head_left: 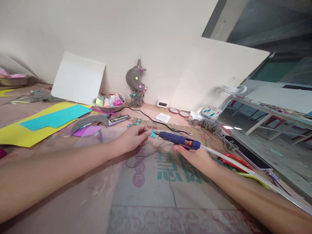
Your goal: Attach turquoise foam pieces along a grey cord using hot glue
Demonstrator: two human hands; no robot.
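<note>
My right hand is wrapped round a blue hot glue gun with an orange part near its back, and a long clear glue stick trails out behind it. The nozzle points left, at a small teal cutout that looks like foam or felt. My left hand pinches that cutout at its left edge, fingertips closed. A thin grey cord loops down beneath my left fingers onto the printed plastic sheet. More teal cutouts lie just beyond my left hand.
A grey moon ornament hangs or leans against the wall. Left stand a bowl of coloured bags, yellow sheet, teal sheet and grey arc. Right are grey cord, red-handled scissors, a phone and plastic jug.
</note>
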